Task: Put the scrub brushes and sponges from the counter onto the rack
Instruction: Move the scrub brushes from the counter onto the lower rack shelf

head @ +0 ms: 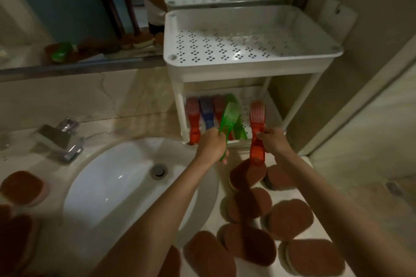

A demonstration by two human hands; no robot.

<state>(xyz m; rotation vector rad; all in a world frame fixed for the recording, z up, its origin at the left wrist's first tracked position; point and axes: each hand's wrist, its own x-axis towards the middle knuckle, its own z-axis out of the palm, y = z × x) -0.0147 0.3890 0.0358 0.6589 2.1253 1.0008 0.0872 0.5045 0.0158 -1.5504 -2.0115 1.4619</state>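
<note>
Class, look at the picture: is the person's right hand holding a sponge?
No, the right hand grips a red scrub brush by its handle, while the brown sponges lie on the counter.

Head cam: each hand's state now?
Left hand: grips the translucent green plastic scrub brush by its handle.
Right hand: grips the translucent red plastic scrub brush by its handle.

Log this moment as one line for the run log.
left hand: grips green brush | right hand: grips red brush | rack lower shelf: several brushes | sponges: on counter
</note>
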